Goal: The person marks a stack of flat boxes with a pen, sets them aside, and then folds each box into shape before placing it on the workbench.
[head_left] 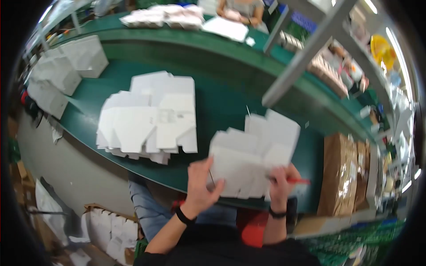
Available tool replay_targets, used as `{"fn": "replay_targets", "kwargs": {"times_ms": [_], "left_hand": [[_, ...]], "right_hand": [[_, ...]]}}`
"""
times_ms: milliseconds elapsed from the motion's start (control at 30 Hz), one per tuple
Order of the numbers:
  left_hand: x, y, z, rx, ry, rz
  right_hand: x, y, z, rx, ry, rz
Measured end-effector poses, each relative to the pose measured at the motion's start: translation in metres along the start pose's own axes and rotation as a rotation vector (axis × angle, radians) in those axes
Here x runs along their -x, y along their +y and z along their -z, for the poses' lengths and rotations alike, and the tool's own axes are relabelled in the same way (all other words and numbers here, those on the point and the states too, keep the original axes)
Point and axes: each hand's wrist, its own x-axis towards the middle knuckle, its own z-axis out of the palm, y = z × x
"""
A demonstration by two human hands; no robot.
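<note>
In front of me a flat, unfolded white box blank (237, 170) lies on the green table, with its flaps spread out. My left hand (202, 186) rests at its left edge, thumb and fingers apart. A red pen (298, 181) is gripped in my right hand (279, 188), its front end over the right part of the blank. What the pen tip touches is too blurred to make out. To the left lies an uneven pile of similar white blanks (135, 128), with small printed marks on the top one.
White paper bags (88, 57) stand at the table's far left. Brown cardboard packages (339, 175) sit at the right end. A grey metal post (306, 51) slants over the far side. Beyond a raised green edge (177, 46), another person's hands (235, 15) work near white sheets.
</note>
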Motion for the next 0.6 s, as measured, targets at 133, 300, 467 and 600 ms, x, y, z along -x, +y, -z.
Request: {"fn": "replay_targets", "kwargs": {"times_ms": [133, 300, 467, 600], "left_hand": [[-0.005, 0.033, 0.038, 0.41, 0.046, 0.18], [-0.069, 0.004, 0.152, 0.248, 0.511, 0.122], [-0.103, -0.005, 0.178, -0.976, 0.377, 0.235], [-0.099, 0.015, 0.112, -0.648, -0.054, -0.228]], "right_hand": [[0.006, -0.07, -0.015, -0.084, -0.047, 0.323], [0.01, -0.073, -0.037, -0.126, -0.088, 0.194], [0.004, -0.049, -0.034, 0.283, -0.124, 0.058], [-0.008, -0.028, -0.044, 0.336, -0.107, -0.022]]}}
